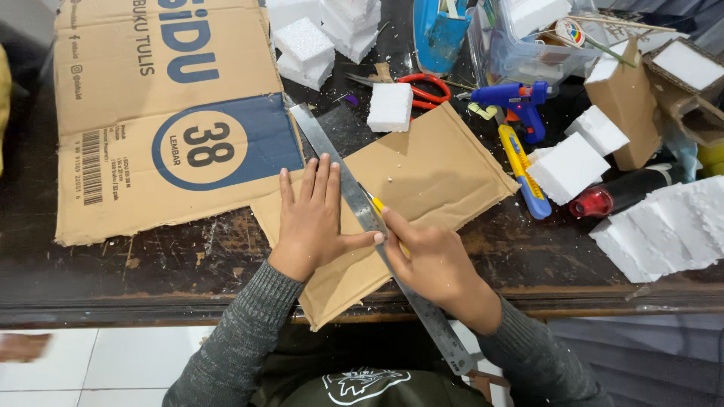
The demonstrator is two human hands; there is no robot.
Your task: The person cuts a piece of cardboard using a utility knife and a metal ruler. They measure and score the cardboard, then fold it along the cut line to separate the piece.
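Way off to the left of the fingers there's a big printed cardboard sheet (162, 113) lying flat on the dark, scuffed desk (188, 264), partly tucked over the corner of the plain brown cardboard piece (422, 173) being worked on. The left hand (313, 218) is pressed flat on that brown piece, fingers (320, 181) spread apart, thumb touching the metal ruler (362, 211) that runs diagonally across the piece and past the desk edge. Right against the ruler's other side, the right hand (437, 264) has its fingers clamped around a yellow cutter (381, 207), whose tip pokes out just beside the ruler; most of it is hidden in the grip.

Beyond the fingers sit white foam blocks (305, 49), another small foam square (390, 107) and red scissors (422, 89). To the right of the right hand: a blue glue gun (516, 102), a second yellow and blue cutter (524, 173), more foam chunks (573, 162), a red-capped dark bottle (622, 192), a clear plastic tub (528, 45) and a big rough foam slab (667, 226). Pretty crowded over there, but nothing sits on the ruler line itself.
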